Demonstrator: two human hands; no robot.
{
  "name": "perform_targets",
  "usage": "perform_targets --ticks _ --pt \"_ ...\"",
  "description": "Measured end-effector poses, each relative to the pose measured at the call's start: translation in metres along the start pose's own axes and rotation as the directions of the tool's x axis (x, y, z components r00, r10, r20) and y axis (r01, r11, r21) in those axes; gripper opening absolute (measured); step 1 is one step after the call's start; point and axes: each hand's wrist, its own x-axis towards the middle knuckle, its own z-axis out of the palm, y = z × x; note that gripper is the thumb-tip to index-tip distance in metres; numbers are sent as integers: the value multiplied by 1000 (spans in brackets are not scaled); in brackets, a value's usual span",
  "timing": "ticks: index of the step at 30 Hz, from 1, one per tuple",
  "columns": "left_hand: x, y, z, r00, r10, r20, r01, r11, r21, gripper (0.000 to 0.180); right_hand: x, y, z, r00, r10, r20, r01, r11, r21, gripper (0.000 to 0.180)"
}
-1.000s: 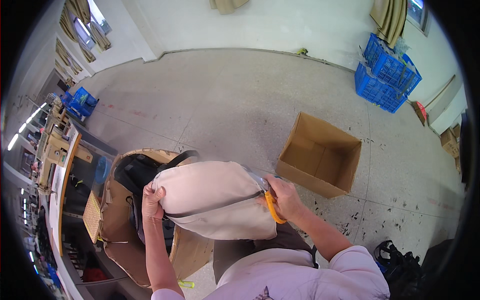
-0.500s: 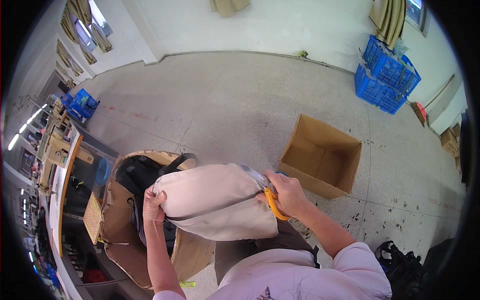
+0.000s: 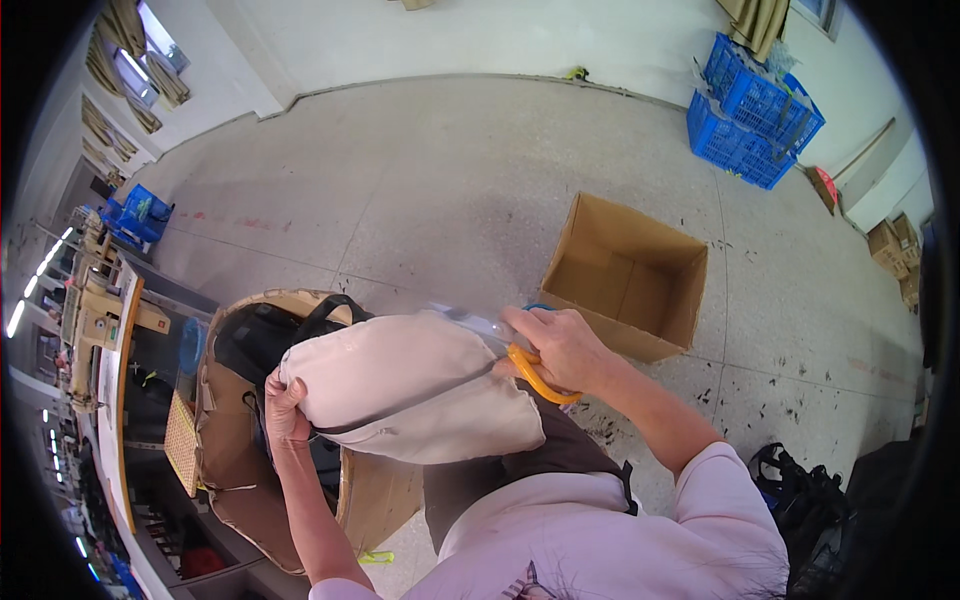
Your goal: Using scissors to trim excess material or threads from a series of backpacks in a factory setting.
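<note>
A beige cloth piece, with a dark strip running across it, is stretched in front of my body above my lap. My left hand pinches its left edge between thumb and fingers. My right hand is closed on a pair of scissors with an orange handle loop and a bit of blue showing above. The scissors' blades point left along the cloth's upper edge and look blurred. My right fingers are close to the cloth's right edge; whether they also grip it, I cannot tell.
Below my left arm stands a worn cardboard box holding black bags. An open cardboard carton sits on the floor ahead right. Blue crates are stacked by the wall. A sewing machine table lines the left; black straps lie at right.
The scissors' blades have swung left and up over the cloth's top edge, and my right hand has turned with them. The whole view has shifted; my left hand keeps its pinch.
</note>
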Motion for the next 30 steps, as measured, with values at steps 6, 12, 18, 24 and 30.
perform_targets --ticks 6,12,18,24,30 --pt "3 0 -11 1000 -15 9 15 1000 4 53 -17 -3 12 985 169 22 -169 954 248 55" --pt "5 -6 -32 999 -25 -40 24 999 -40 54 -54 2 40 941 336 47 -327 862 388 68" --pt "5 -7 -42 999 -34 -31 32 998 -55 52 -49 2 65 974 224 -22 -212 946 244 65" --pt "8 -12 -56 1000 -17 -20 16 998 -57 50 -45 5 75 979 182 -90 -164 970 179 60" --pt "10 -15 -60 999 -9 -43 7 998 -58 50 -42 2 78 975 188 -122 -165 971 175 61"
